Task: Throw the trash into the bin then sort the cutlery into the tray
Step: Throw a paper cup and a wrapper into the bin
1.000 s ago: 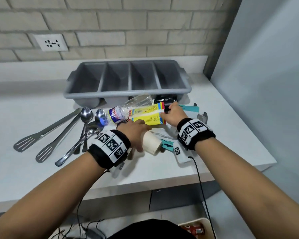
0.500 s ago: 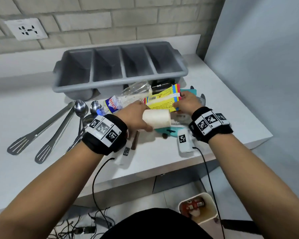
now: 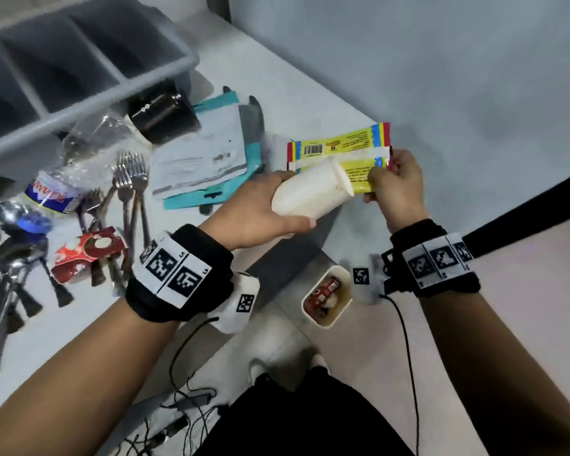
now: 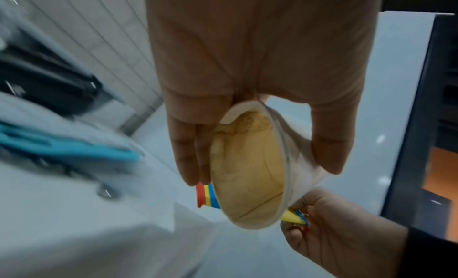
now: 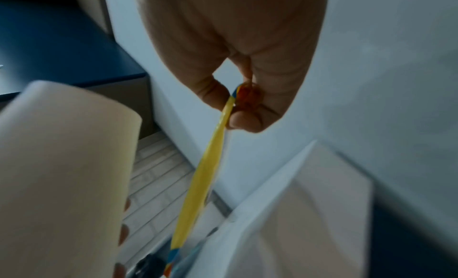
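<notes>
- Head view: the left hand [image 3: 257, 209] is wrapped round a white paper cup [image 3: 310, 189], held on its side, and the right hand [image 3: 395, 189] pinches one end of a yellow wrapper [image 3: 339, 149]; both are lifted off the counter [image 3: 293, 103], just past its near corner
- The bin [image 3: 326, 296] stands on the floor below that corner, almost straight under the cup, with some trash already inside
- Judged from this, the step in hand is carrying two pieces of trash to the bin; to do it well, lower both hands over the bin's mouth before letting go, since the light wrapper could drift and the mouth looks narrow
- Farther along the counter from the corner, one grey tray [image 3: 79, 60] shows three compartments, all empty; its far end is cut off
- Near the tray lie one crushed bottle [image 3: 76, 159], one dark jar [image 3: 162, 113], one red torn carton [image 3: 86, 255] and papers [image 3: 201, 153]; I count about three forks [image 3: 132, 179] and several spoons [image 3: 4, 245], overlapped too much for a sure count
- Left wrist view: the left hand's fingers [image 4: 188, 155] and thumb are clamped on the cup's wall, the stained inside facing the camera, with the right hand just below
- Right wrist view: thumb and fingertips [image 5: 245, 121] are pressed together on the wrapper's end, the strip hanging edge-on beside the cup
</notes>
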The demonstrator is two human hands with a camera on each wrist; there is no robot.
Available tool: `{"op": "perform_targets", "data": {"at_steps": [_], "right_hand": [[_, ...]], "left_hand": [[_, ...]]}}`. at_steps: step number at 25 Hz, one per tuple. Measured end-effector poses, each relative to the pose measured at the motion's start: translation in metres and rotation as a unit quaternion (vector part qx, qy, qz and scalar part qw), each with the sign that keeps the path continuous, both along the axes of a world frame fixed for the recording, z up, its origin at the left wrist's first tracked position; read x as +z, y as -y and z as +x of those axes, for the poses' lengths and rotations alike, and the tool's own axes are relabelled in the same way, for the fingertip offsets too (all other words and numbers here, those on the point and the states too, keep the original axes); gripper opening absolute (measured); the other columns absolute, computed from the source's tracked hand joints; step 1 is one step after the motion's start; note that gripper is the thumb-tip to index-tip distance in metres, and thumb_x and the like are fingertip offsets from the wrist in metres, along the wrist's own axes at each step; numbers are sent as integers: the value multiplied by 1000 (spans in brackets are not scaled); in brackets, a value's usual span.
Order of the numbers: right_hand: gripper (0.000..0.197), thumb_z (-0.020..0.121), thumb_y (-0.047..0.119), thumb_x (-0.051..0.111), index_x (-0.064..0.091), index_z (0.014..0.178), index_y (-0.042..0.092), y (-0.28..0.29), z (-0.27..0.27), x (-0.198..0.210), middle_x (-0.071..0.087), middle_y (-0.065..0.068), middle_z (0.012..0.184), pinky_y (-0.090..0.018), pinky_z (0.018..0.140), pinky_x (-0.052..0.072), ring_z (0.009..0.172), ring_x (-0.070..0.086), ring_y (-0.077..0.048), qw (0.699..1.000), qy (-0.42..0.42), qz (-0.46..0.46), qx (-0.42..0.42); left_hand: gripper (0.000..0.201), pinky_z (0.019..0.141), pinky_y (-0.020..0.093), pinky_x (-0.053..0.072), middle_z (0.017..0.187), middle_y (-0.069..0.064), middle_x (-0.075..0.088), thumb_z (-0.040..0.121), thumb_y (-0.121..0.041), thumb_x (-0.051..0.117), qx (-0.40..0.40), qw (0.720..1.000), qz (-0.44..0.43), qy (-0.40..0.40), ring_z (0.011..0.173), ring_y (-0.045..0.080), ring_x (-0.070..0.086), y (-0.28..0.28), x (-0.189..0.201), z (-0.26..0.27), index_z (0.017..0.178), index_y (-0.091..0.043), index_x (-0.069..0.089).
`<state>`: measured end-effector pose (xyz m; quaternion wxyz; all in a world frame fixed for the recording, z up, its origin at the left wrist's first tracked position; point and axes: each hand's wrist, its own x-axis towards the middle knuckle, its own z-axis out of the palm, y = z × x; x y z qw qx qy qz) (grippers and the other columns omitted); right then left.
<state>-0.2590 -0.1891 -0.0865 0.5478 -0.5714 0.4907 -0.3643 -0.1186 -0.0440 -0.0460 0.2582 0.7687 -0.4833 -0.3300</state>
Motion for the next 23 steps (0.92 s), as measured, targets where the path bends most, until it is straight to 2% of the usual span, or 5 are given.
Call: {"op": "perform_targets", "data": {"at_steps": [7,10,15,20,23], "right_hand": [[24,65,7,42,49,86,16,13,-152,-112,51,4,73,-11,45,47,49,56,6,984,-13,46,-173],[43,70,7,49,53,112,-1,13,-184,-169,52,9,74,-34,65,56,67,59,-17,979,-103,86,-152],[39,84,-11,47,47,122,-4,6,-191,-262,49,5,73,-11,38,48,57,52,-16,956,-192,206,-82],[41,79,-6,48,53,119,3,0,-169,-375,64,-19,101,-48,75,56,83,61,-32,928,-263,261,-39],[40,81,-3,50,55,121,3,2,-155,-450,67,-23,113,-45,83,54,97,65,-40,917,-307,254,-30]], "left_hand": [[72,82,22,40,125,1,61,70,-47,71,-50,988,118,-82,107,16,58,53,-99,-108,133,-21,47],[63,82,24,41,128,7,60,77,-30,70,2,979,187,-85,112,23,58,67,-163,-132,133,-15,46],[63,90,31,46,132,14,57,80,-24,67,78,956,270,-84,117,30,57,89,-259,-150,135,-7,42],[65,92,30,44,134,15,56,79,-26,69,95,941,316,-71,120,29,55,109,-370,-143,135,-6,42],[64,92,31,44,133,17,56,81,-26,68,80,937,334,-68,119,31,56,120,-452,-138,135,-4,41]]}}
